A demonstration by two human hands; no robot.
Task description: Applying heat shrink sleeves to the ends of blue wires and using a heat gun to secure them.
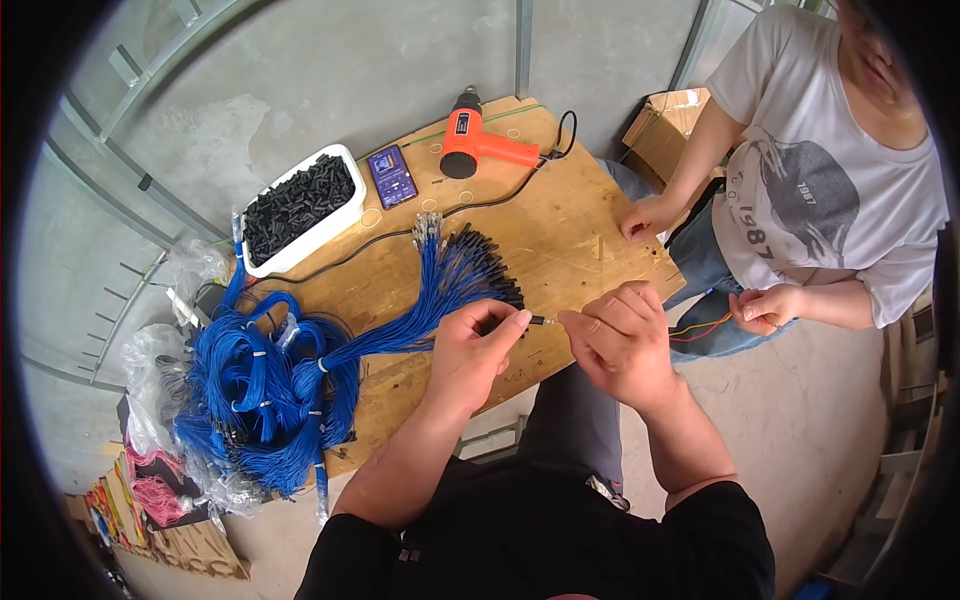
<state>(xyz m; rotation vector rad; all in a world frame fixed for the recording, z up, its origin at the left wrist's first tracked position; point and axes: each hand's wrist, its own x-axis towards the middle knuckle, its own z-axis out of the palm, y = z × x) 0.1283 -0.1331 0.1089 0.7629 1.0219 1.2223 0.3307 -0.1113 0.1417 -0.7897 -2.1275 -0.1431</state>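
Over the front edge of the table, my left hand [474, 345] pinches a small black sleeve [537, 320] between thumb and fingers. The sleeve points right, and a tiny pale metal tip [550, 321] sticks out of it. My right hand [622, 340] is closed, its thumb and forefinger meeting at that tip. Just beyond my left hand lies a fanned bundle of blue wires [400, 320]; many ends carry black sleeves [485, 260], others bare metal terminals [428, 225]. Whether a wire runs back from the sleeve inside my left palm is hidden.
A white tub [352, 215] of black sleeves, a purple phone-like device [391, 177] and an orange heat gun [490, 147] stand on the wooden table [570, 250]. Coiled blue wires [240, 370] pile at left. At right, a co-worker's hand [765, 308] holds red and yellow wires [700, 328].
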